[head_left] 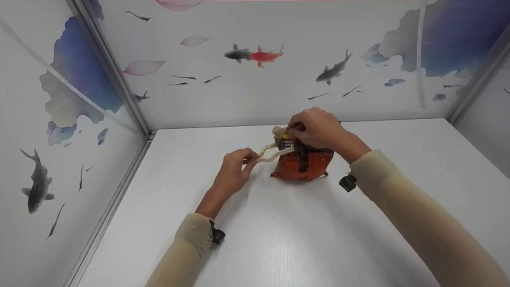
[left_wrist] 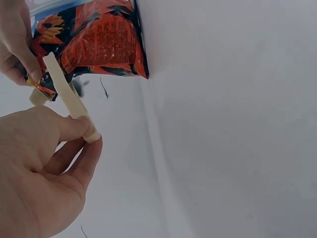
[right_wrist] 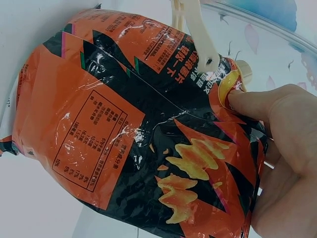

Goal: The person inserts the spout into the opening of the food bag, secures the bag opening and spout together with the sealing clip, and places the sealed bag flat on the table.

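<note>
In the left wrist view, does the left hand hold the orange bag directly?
No, the left hand pinches the cream strip, while the right hand grips the orange bag.

White desk [head_left: 279, 243], pale sheen on near side, spread beneath left hand [head_left: 235, 169] and right hand [head_left: 318, 127]. Orange-and-black bag [head_left: 289, 165] below right hand, bottom end at desk; contact was unclear.

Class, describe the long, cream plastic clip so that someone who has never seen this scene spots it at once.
On the white table, find the shiny orange-and-black plastic snack bag. The person's right hand grips it, while their left hand pinches the long, cream plastic clip. Unlike the bright, printed bag, the clip is narrow and pale.
</note>
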Motion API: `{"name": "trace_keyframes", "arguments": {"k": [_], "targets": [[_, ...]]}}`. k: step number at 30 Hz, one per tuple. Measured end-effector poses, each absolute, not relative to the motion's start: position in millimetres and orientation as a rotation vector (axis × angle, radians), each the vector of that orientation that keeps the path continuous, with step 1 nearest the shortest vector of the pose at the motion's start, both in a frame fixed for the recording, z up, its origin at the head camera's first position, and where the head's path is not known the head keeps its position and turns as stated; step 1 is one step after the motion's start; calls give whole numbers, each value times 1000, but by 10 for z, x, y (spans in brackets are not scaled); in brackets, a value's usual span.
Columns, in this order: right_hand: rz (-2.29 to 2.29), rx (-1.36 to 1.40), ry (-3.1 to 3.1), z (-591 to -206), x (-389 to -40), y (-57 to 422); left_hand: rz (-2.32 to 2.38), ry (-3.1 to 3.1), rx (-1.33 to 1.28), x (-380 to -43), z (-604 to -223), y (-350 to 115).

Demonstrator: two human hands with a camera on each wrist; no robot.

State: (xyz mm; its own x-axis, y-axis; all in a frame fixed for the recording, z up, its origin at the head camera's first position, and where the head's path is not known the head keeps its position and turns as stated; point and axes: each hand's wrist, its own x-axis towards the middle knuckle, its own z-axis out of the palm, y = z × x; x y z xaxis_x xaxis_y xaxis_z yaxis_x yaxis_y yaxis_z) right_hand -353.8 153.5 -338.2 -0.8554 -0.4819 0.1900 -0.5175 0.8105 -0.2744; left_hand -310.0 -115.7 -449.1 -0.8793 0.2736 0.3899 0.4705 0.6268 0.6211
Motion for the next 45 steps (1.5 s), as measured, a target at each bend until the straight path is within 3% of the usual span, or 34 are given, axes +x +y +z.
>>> {"name": "trace_keyframes", "arguments": {"k": [45], "targets": [[531,836,-2872,-3315,-3542,1559,-1264,-2420,-663,-3323,-4378,-885]]}}
